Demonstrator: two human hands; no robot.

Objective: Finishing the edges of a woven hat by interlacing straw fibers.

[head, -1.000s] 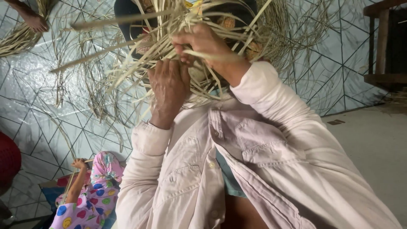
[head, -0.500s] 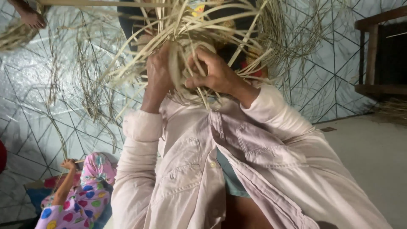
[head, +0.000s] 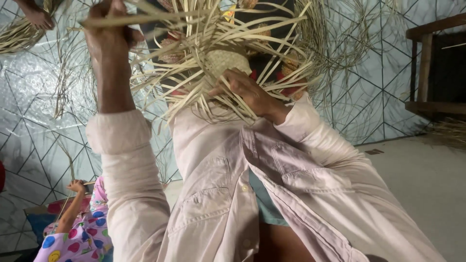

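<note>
A half-woven piece of pale straw (head: pixel 228 60) sits in front of me, with many long loose strips fanning out from its small woven centre. My right hand (head: pixel 247 92) grips its lower edge, fingers curled into the strips. My left hand (head: pixel 109 34) is raised at the upper left, shut on a few long strips (head: pixel 165 17) drawn out sideways from the piece. Both arms wear pale pink shirt sleeves (head: pixel 131 184).
A small child in bright spotted clothes (head: pixel 73 233) sits at the lower left. Another person's hand (head: pixel 36 17) holds straw at the top left. A dark wooden bench (head: pixel 432 63) stands at the right, with a straw heap (head: pixel 449 131) beside it. A line-patterned mat (head: pixel 29 121) covers the floor.
My left hand has left the woven centre and swung up to the left, pulling strips out with it. My right hand has stayed on the piece, shifting slightly lower.
</note>
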